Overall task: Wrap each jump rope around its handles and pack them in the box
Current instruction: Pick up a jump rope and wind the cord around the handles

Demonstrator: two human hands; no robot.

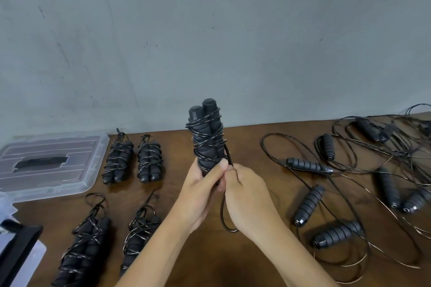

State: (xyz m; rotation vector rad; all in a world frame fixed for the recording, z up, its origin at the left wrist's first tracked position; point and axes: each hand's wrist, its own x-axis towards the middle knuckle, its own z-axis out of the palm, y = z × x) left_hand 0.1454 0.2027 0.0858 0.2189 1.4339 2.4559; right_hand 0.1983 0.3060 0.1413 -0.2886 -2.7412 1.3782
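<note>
The left hand (200,184) grips the lower end of a pair of black foam handles (206,137), which it holds upright above the brown wooden table (210,254), with its thumb pressed on the side of the pair. The right hand (245,193) touches the left hand and pinches the black rope (227,158) just beside the handles; the two hands are together. The rope is already wound many times around both handles, and a loose loop (224,214) of it hangs under the right hand toward the table. At 9 o'clock from the hands, two wrapped jump ropes (134,158) lie side by side, and at 7 o'clock two more wrapped bundles (109,240) lie on the table, one partly hidden by the left forearm. Further at 9 o'clock, a clear plastic lid (53,165) with a black handle lies flat near the wall. At 8 o'clock, at the left edge, a part of a clear box (14,258) is visible. At 3 o'clock, a tangled heap of unwrapped jump ropes (361,182) spreads over the table, with several ribbed black handles among the thin cords. Behind the table stands a grey wall (210,30).
</note>
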